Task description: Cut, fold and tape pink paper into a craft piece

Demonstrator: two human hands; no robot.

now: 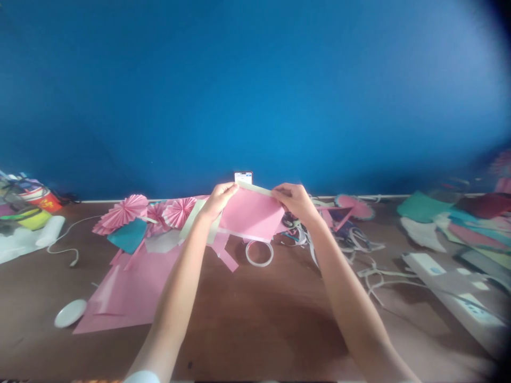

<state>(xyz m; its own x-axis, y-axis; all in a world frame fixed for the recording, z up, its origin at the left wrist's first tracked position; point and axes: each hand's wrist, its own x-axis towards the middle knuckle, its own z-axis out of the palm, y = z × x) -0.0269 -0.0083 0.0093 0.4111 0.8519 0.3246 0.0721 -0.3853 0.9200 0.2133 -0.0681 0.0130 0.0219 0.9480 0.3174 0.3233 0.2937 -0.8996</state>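
Observation:
A sheet of pink paper (253, 213) hangs in front of me, raised above the table, with a pale strip (257, 188) along its top edge. My left hand (221, 199) pinches its upper left corner. At the upper right corner, my right hand (293, 199) grips the same edge between thumb and fingers. Below the sheet lies a white roll of tape (259, 254) on the brown table. Behind the top edge stands a phone (243, 177) with a lit screen. A pale green paper (194, 221) shows beside my left wrist.
Pleated pink paper fans (124, 213) and a large pink sheet (131, 287) lie at left, near a white round object (70, 313). Tangled pale strips (355, 239) lie right of centre. A power strip (475, 306) and coloured papers (425, 207) are far right. A blue wall (255, 96) stands behind.

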